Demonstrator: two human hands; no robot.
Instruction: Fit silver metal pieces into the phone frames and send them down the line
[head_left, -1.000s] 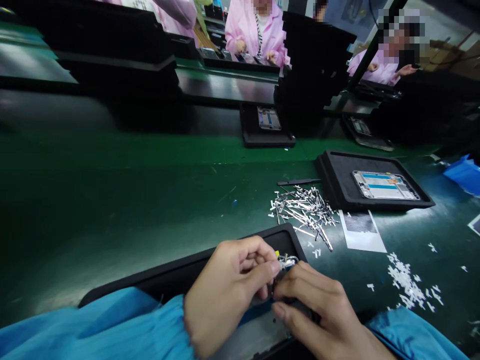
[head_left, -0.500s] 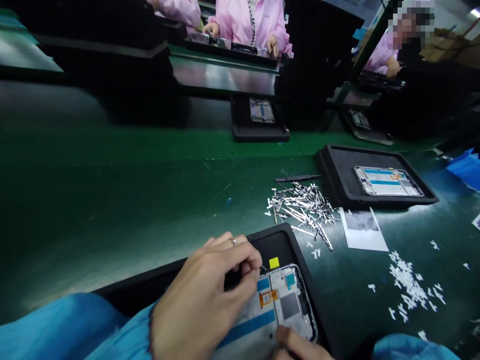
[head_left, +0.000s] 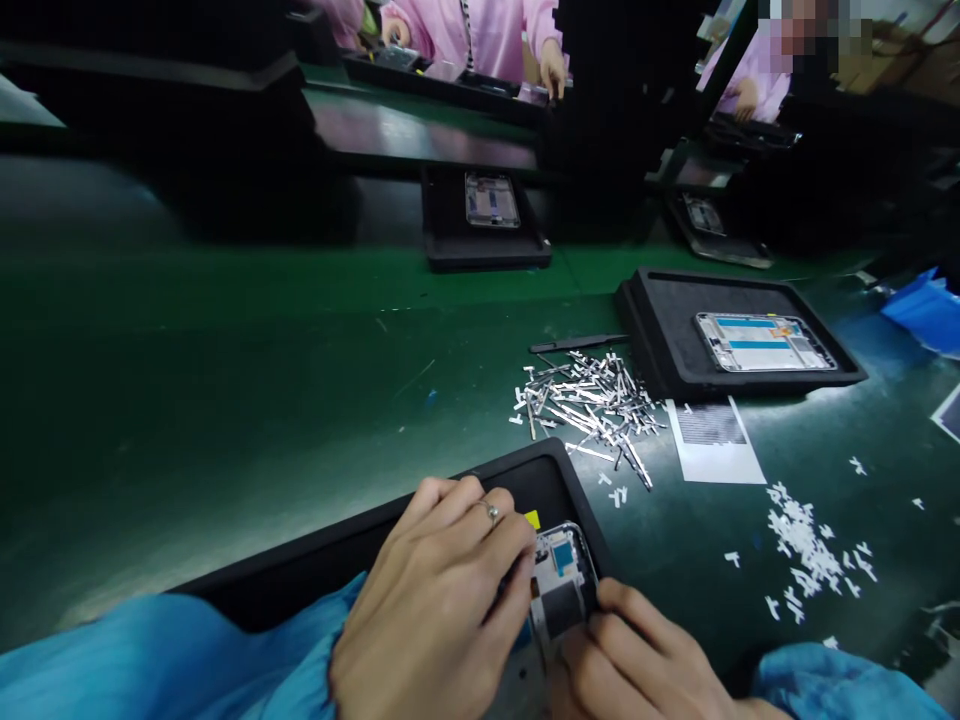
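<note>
A phone frame (head_left: 566, 560) with blue strips and a dark grey patch lies in a black tray (head_left: 300, 565) in front of me. My left hand (head_left: 442, 590), with a ring on one finger, reaches over its upper left part. Its fingers are pinched together, and whatever is between them is hidden. A yellow tab (head_left: 532, 519) shows just beyond the knuckles. At the frame's right edge is my right hand (head_left: 645, 650), fingers bent and gripping that edge. Both hands cover much of the frame.
Right of the tray lie a pile of thin metallic strips (head_left: 592, 400), tweezers (head_left: 577, 344), a printed sheet (head_left: 716, 440) and scattered white tabs (head_left: 806, 545). Another tray (head_left: 660, 340) holds a second phone frame (head_left: 765, 342). Across the bench, people in pink (head_left: 495, 40) work.
My right hand has come up from the frame's lower part to its right edge. My left hand stays pinched and has shifted slightly right over the frame. The whole view has shifted a little.
</note>
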